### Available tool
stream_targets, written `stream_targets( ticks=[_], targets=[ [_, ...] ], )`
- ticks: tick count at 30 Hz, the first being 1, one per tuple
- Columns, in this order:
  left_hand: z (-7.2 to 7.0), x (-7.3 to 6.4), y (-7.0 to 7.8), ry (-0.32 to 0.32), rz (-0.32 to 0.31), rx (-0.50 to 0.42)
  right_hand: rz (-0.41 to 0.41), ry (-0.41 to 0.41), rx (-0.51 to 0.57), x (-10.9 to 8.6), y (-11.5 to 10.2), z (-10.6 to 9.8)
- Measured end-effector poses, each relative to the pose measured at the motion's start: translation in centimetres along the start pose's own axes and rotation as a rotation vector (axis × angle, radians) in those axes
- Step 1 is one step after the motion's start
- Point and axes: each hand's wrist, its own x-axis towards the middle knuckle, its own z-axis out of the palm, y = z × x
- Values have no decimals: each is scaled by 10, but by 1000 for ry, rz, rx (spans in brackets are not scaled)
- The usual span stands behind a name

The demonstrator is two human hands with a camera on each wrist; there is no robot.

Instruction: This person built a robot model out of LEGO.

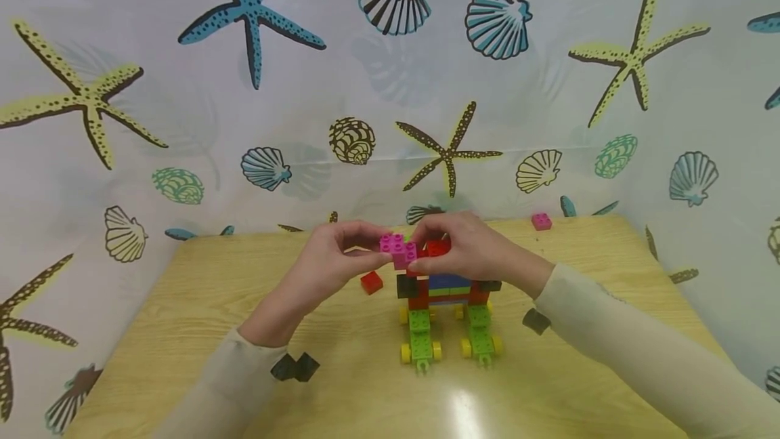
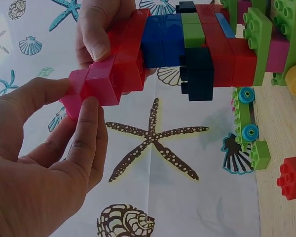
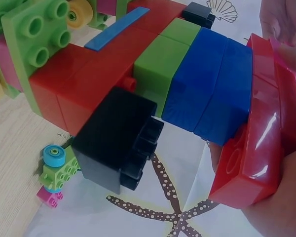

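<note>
My left hand (image 1: 319,273) pinches pink bricks (image 1: 396,249) between thumb and fingers at the upper left of a built brick model. On the model's top, my right hand (image 1: 469,246) grips red bricks (image 3: 256,153), thumb and fingers around them. In the left wrist view the pink bricks (image 2: 103,81) meet the end of the red row. Below the red come blue bricks (image 3: 222,89), a green brick (image 3: 163,61) and more red ones. A black brick (image 3: 113,138) sticks out at each side. Green wheeled bases (image 1: 420,330) with yellow wheels carry the model on the table.
A loose red brick (image 1: 372,282) lies left of the model on the wooden table (image 1: 231,290). At the back right is a pink brick (image 1: 541,221). Behind the model stands a small green piece with blue wheels (image 2: 242,116). A patterned curtain (image 1: 341,87) hangs around the table.
</note>
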Motion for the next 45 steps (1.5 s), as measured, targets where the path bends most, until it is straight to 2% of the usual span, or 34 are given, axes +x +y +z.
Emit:
stream_targets(
  ticks=[7,14,23,31,36,45],
  targets=[
    [-2,-1,1,-8,-19,12,13,-5,0,0,-2,0],
    [0,2,2,-36,46,62,6,13,11,1,-3,1],
    [9,12,-2,-83,85,108,-17,1,13,-3,0,-7],
    [15,17,-3,-94,94,143,36,30,-6,-25,14,-27],
    [18,20,-5,-98,67,175,88,24,11,-37,24,-27],
    [22,22,-2,-99,64,196,134,54,53,-44,34,-23]
  ],
)
